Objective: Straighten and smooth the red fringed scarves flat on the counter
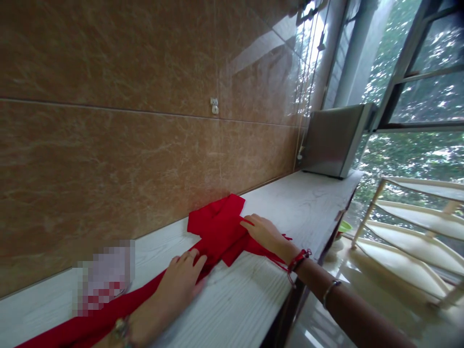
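A long red cloth (pixel 223 237) lies along the white wood-grain counter (pixel 290 198), folded over itself in the middle, with one flap reaching toward the wall. Thin red strands show at its right end. My left hand (pixel 181 278) rests on the narrow left part, its fingers apart and stretched over the fabric. On the right, my right hand (pixel 263 234) has its fingers closed at the cloth's edge, with a bit of red between thumb and fingers. Whether the fabric is a scarf or a garment cannot be made out.
A blurred-out pinkish item (pixel 105 280) stands at the left by the tiled wall (pixel 145 159). A grey metal box-like appliance (pixel 333 142) is at the counter's far end. Beyond the front edge, a cream tiered rack (pixel 409 261) and a green bowl (pixel 345 226) stand near the window.
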`<state>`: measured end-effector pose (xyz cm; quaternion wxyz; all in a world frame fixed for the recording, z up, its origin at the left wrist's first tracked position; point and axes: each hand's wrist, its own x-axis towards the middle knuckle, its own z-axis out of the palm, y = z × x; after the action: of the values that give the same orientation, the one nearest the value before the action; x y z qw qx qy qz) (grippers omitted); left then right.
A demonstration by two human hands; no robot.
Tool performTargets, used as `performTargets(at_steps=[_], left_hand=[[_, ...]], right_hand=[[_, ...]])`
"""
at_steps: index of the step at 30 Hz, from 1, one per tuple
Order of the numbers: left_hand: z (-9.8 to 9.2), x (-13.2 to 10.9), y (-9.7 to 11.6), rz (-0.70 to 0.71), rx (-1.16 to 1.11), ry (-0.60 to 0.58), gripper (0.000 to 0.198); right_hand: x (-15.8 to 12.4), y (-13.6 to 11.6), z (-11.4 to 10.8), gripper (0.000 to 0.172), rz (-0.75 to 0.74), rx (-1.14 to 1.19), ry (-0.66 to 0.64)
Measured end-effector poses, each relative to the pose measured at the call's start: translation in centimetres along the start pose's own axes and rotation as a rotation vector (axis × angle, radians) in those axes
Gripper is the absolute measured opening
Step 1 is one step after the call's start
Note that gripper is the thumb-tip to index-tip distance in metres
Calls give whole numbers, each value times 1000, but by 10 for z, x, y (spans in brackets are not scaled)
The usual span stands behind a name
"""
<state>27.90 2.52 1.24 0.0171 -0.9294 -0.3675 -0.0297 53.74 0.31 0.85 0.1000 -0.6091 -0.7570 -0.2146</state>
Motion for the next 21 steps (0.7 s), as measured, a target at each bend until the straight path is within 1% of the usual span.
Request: performTargets(at_steps=[1, 3, 4, 6, 9, 13, 15, 17, 19, 21], left_hand=[[2, -11, -4, -23, 84, -38, 42], [3, -25, -12, -52, 177, -79, 42], [2, -30, -16, -52, 203, -89, 43], [-1, -35, -21, -34, 227, -105, 45], [-8, -41, -26, 9, 234, -113, 45], [-14, -53, -32, 20, 227, -69, 42], [-11, -61, -36, 40, 228, -65, 47], [-5, -69, -40, 86, 213, -70, 55], [1, -75, -44, 108, 173, -34, 62], [5, -78, -45, 98, 138, 14, 67]], right_hand=[[1, -1, 0, 20, -100, -16, 8], [2, -4, 1, 21, -265, -43, 10], [2, -4, 3, 21, -317, -51, 5], [0, -3, 7, 20, -351, -52, -14], [-3, 2, 12, 19, -304, 12, -5], [-7, 6, 5, 21, -134, 247, 125], [-9, 4, 0, 21, -75, 310, 150], [-13, 3, -4, 20, -55, 325, 133], [-16, 1, -7, 20, -28, 346, 115], [-18, 0, -8, 20, 0, 365, 102]])
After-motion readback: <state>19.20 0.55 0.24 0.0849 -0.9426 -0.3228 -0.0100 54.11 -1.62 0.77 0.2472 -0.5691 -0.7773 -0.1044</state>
